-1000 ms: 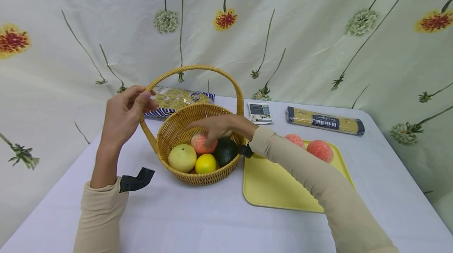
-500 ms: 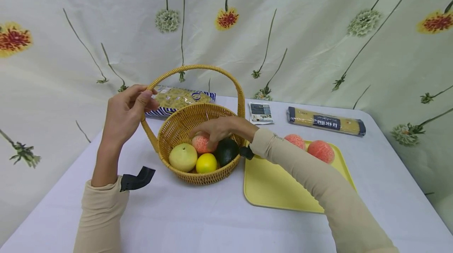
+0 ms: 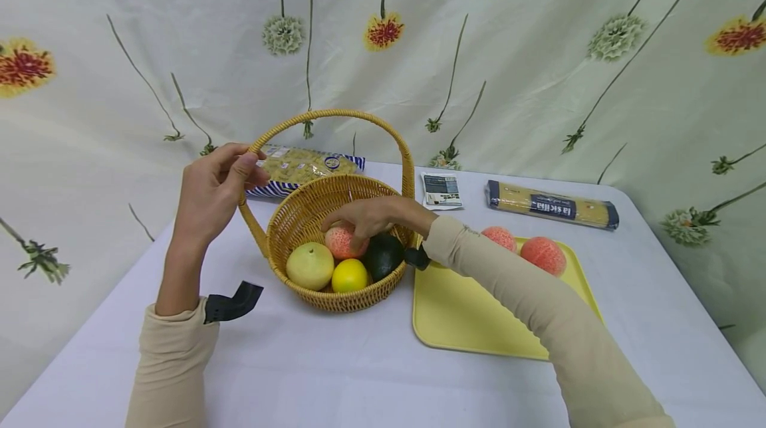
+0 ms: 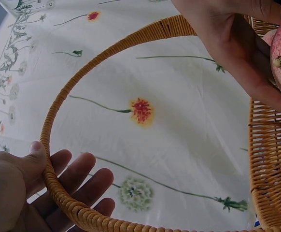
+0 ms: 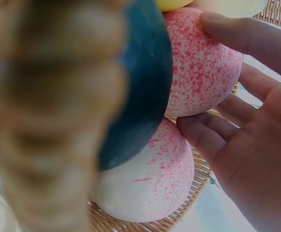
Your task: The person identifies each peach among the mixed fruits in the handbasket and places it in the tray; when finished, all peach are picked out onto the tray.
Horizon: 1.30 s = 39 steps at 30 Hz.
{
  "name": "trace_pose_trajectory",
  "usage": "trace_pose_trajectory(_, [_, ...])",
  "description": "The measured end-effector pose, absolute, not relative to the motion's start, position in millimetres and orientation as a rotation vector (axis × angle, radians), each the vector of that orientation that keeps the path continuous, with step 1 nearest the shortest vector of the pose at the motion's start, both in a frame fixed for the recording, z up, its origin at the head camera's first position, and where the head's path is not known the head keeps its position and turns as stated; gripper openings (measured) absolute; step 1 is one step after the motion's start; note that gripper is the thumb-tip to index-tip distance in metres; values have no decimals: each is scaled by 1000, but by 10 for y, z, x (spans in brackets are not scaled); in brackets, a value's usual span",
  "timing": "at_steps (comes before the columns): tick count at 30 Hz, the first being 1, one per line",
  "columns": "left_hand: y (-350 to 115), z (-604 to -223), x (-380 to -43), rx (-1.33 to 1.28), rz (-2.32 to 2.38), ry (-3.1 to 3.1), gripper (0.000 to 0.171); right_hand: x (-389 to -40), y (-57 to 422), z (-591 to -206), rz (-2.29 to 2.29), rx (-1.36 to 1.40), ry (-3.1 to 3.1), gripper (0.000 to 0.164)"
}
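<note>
A wicker basket [image 3: 335, 303] stands tilted toward the viewer. My left hand [image 3: 206, 195] holds the left side of its arched handle [image 3: 341, 114], the thumb on one side and the fingers behind. Inside the basket my right hand [image 3: 383, 214] grips a red-speckled peach [image 3: 344, 243] between thumb and fingers, as the right wrist view confirms. Around that peach lie a pale yellow-green fruit with a stem [image 3: 309, 266], a yellow lemon-like fruit [image 3: 350, 276] and a dark green fruit [image 3: 384, 258]. The right wrist view reveals another speckled peach [image 5: 147, 181] beneath, mostly hidden from the head camera.
To the right, a yellow tray [image 3: 479, 321] bears peaches [image 3: 543, 256], partly covered by the right sleeve. Behind it lie a spaghetti pack [image 3: 550, 205] and a small white sachet [image 3: 441, 191]. A bag of pasta [image 3: 305, 166] lies behind the basket. Flowered cloth [image 3: 509, 49] hangs at the back.
My right hand's outstretched fingers have come down and curled round the peach in the basket. The left hand keeps its hold on the handle. The head view has shifted very slightly.
</note>
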<state>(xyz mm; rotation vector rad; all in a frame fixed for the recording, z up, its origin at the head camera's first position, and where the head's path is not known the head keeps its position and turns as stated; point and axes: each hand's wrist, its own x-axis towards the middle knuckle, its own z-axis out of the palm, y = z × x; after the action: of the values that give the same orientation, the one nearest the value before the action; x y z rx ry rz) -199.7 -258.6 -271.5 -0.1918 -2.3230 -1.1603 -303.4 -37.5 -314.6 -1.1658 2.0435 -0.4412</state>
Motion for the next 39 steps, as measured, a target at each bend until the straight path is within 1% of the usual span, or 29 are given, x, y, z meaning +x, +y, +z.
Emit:
trace_pose_trajectory(16, [-2586, -2706, -1998, -189, -1141, -2327, 30, -3044, -304, -3013, -355, -1305, 2164, 63])
trace_pose_trajectory(33, [-2573, -2703, -1983, -186, -1136, -2330, 30, -3069, -199, -3044, -590, -1372, 2151, 58])
trace_pose_trajectory(39, [-2578, -2716, -1979, -183, -1138, -2328, 30, -3069, -166, -3063, -682, -1369, 2135, 60])
